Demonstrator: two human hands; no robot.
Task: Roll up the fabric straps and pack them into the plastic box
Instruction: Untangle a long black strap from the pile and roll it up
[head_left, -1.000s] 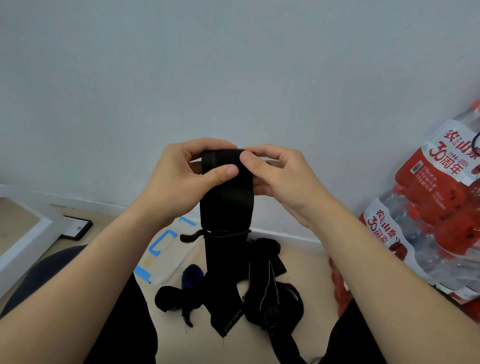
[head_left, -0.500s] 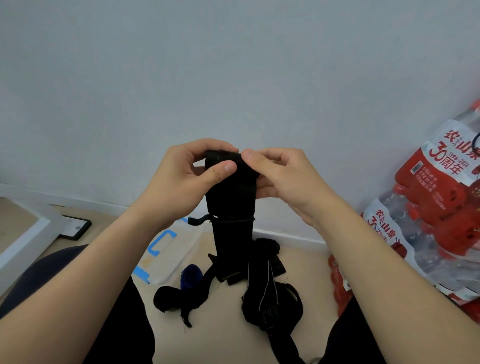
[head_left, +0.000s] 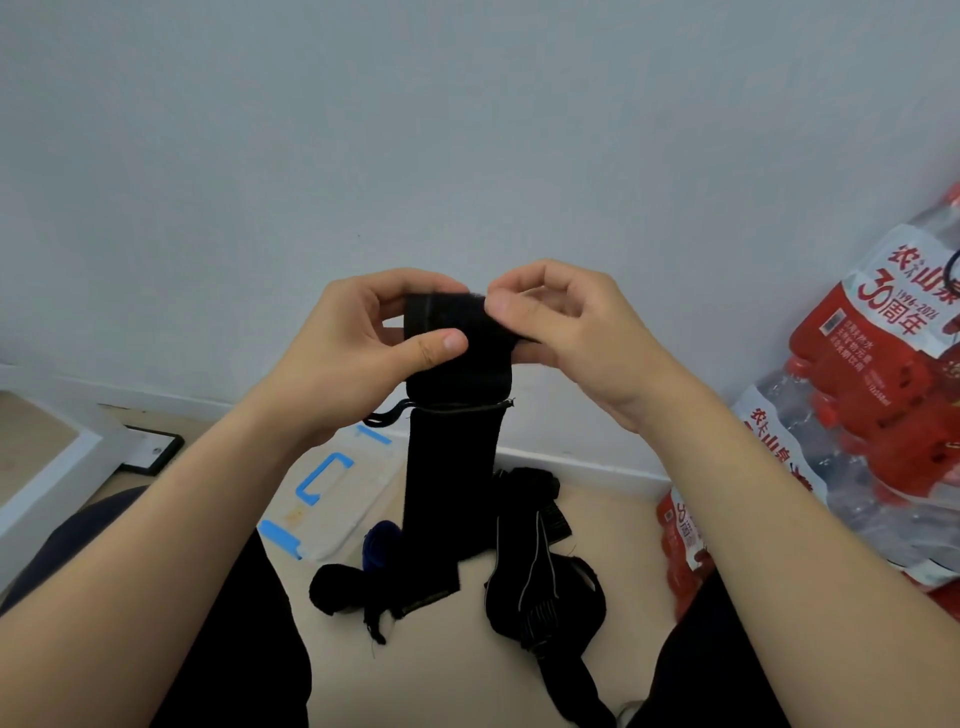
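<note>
A wide black fabric strap (head_left: 451, 467) hangs in front of me, its top end partly rolled between both hands. My left hand (head_left: 353, 358) pinches the roll's left side with thumb in front and fingers behind. My right hand (head_left: 571, 332) pinches the top right edge of the roll. The strap's tail reaches down to the floor. More black straps (head_left: 540, 587) lie in a heap on the floor, with a small rolled black one (head_left: 332, 592) and a dark blue roll (head_left: 382, 543) beside them. The clear plastic box (head_left: 337, 493) with blue clips sits on the floor to the left.
Packs of bottled water in red wrap (head_left: 872, 415) stand at the right against the wall. A white ledge (head_left: 47, 483) and a small black-framed object (head_left: 153, 452) lie at the left. My dark-trousered legs frame the floor space.
The roll at the strap's top has grown as both hands turned it. The hanging tail has shifted on the floor. My right hand's fingers now sit higher on the roll.
</note>
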